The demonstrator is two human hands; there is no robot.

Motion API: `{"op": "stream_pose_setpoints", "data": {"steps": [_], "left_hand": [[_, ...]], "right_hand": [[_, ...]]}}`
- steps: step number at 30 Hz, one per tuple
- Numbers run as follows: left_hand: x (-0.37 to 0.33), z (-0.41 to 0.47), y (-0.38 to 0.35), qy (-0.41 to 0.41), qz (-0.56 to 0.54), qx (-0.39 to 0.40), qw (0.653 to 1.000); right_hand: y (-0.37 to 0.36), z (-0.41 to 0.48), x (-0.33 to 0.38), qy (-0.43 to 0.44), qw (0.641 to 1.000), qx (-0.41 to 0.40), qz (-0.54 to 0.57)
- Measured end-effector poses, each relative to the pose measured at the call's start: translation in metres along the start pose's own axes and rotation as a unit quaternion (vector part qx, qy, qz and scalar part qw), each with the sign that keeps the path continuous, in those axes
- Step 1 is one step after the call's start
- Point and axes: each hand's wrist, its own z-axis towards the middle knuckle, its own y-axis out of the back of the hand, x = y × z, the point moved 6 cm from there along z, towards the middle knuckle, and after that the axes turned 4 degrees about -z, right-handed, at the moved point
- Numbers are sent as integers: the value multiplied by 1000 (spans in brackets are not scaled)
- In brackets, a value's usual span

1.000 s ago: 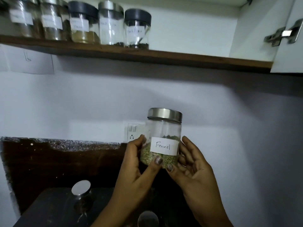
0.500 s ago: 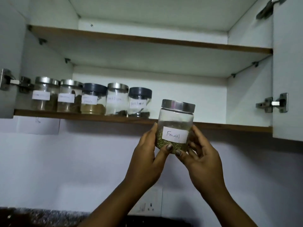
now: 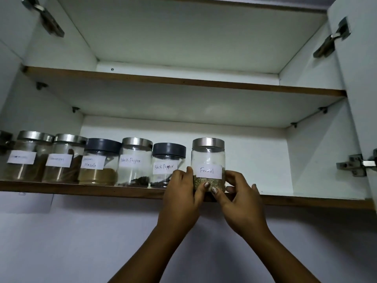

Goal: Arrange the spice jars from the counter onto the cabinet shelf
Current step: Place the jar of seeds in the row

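Left hand [image 3: 181, 193] and right hand [image 3: 242, 199] clasp the Fennel jar [image 3: 208, 164] from both sides | lower shelf [image 3: 81, 189] bears five placed jars (sixth arriving beside them) | right stretch free | counter unseen, remainder unknown

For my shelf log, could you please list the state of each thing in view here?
Fennel jar: upright, lidded, at shelf front, held by both hands.
Left hand: gripping the jar's left side.
Right hand: gripping its right side.
Five other jars: upright, lidded, in a row on the shelf.
Lower shelf: bare right of the Fennel jar.
Upper shelf: nothing visible on it.
Cabinet door: open.
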Motion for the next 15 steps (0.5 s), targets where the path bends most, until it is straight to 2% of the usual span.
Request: {"op": "stream_pose_setpoints", "data": {"steps": [6,15], "left_hand": [[-2,-1,-3,2,30,-61,998],[-2,0,-4,-9,38,-54,998]], "right_hand": [[-9,10,-3,-13,993,-6,-118],[-19,15,-3,-19,979,48,-199]]}}
